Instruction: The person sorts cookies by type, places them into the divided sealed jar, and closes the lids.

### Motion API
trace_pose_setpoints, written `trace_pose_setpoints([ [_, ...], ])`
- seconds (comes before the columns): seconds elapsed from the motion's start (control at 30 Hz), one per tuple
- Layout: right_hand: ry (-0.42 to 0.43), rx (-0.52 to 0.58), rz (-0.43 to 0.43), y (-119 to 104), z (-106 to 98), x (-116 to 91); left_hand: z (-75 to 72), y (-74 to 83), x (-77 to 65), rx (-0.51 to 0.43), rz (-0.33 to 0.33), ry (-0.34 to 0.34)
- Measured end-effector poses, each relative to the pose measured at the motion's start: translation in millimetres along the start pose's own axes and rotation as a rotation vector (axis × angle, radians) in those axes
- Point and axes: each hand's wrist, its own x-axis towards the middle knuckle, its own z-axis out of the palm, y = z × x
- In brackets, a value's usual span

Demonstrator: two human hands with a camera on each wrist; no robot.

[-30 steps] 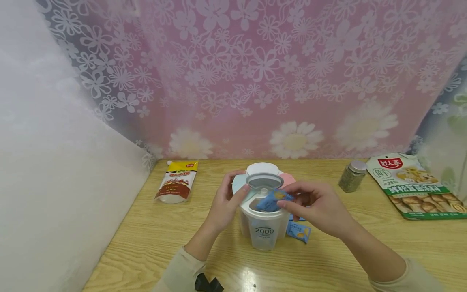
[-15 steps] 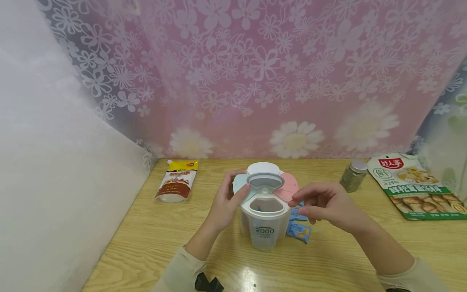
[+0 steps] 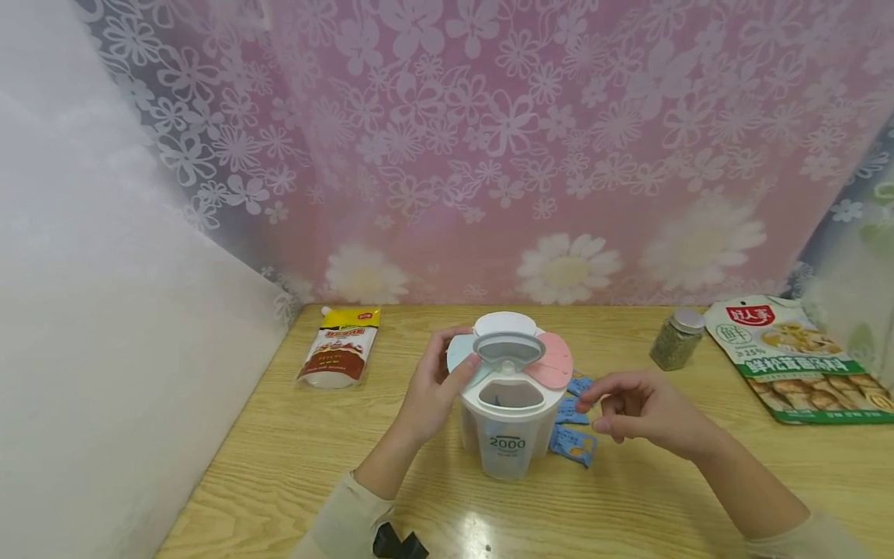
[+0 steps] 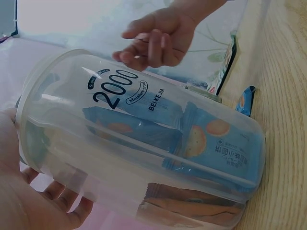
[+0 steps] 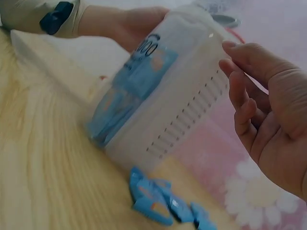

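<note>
A clear plastic storage canister (image 3: 506, 454) marked 2000 stands on the table, its front grey lid (image 3: 510, 348) flipped up. The pale blue, white and pink lids beside it are down. My left hand (image 3: 434, 388) grips the canister's left side, thumb on the top by the blue lid. Blue biscuit packets (image 4: 218, 148) lie inside one compartment, and brown-wrapped packets (image 4: 192, 208) in another. My right hand (image 3: 646, 411) hovers to the right with loosely bent fingers and nothing in it. Just below its fingertips, several blue biscuit packets (image 3: 574, 444) lie beside the canister.
A yellow, white and brown spouted pouch (image 3: 338, 349) lies at the back left. Toward the back right stand a glass spice jar (image 3: 676, 339) with a metal lid and a green mushroom seasoning bag (image 3: 796, 357). Behind everything hangs a pink flowered curtain (image 3: 475, 155).
The blue biscuit packet that my right hand held over the opening has gone into the canister. That hand has moved right and down toward the loose packets; my left hand stays put.
</note>
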Motion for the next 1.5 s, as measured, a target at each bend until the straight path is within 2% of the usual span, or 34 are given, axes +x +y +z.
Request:
trace_pose_setpoints([
  [0.2, 0.028, -0.026, 0.172, 21.0, -3.2, -20.7, 0.2, 0.9, 0.0, -0.005, -0.009, -0.006],
  [0.4, 0.039, -0.091, 0.271, 41.2, -7.5, -35.2, -1.3, 0.4, 0.7, -0.003, -0.012, -0.013],
  [0.73, 0.032, -0.186, 0.335, 60.2, -4.2, -44.4, -0.8, 0.9, -0.3, 0.0, -0.014, -0.008],
  [0.93, 0.086, -0.314, 0.394, 66.7, -1.0, -46.8, -0.2, 2.3, -0.8, -0.005, -0.021, -0.007],
  [1.1, 0.12, -0.38, 0.445, 68.8, -0.6, -45.1, -0.7, 2.2, 0.0, -0.001, -0.018, -0.007],
  [1.5, 0.116, -0.387, 0.568, 64.4, -1.5, -40.0, -1.3, -0.3, -0.5, -0.014, -0.024, -0.014],
])
